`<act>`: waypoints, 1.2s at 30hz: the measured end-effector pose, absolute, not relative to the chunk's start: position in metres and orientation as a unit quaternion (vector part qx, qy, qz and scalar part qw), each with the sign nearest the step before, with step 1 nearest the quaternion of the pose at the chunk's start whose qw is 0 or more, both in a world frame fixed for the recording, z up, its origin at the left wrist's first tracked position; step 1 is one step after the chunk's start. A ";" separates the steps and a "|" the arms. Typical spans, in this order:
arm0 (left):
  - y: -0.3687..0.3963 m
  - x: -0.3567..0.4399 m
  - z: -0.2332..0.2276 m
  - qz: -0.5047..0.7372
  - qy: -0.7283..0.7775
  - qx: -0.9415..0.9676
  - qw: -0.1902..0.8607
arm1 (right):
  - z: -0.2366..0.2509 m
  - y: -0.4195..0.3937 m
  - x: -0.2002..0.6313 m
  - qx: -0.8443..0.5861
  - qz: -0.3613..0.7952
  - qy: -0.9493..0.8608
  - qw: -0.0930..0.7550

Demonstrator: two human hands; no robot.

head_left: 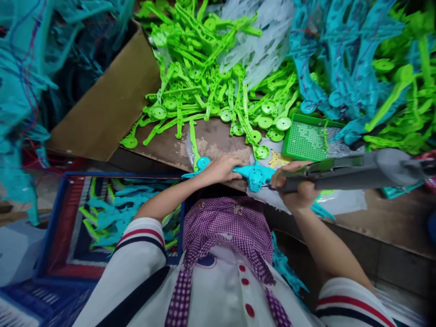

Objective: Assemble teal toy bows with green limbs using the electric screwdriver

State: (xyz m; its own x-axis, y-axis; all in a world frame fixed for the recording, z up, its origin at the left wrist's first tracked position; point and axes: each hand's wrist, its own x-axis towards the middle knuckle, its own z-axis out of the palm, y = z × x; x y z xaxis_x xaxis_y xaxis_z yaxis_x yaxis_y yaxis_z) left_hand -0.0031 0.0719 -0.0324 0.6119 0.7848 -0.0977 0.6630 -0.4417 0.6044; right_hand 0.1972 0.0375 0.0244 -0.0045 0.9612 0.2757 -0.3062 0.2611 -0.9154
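left hand (221, 169) presses flat, fingers together, on a turquoise plastic part (254, 175) at the table edge (218, 150); right hand (297, 186) is clamped round a grey power tool (350, 171), green parts (211, 81) crowding behind.
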 end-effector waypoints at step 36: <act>0.065 -0.002 -0.026 0.094 0.462 0.832 0.293 | 0.056 0.096 0.195 -0.453 0.271 -0.412 0.743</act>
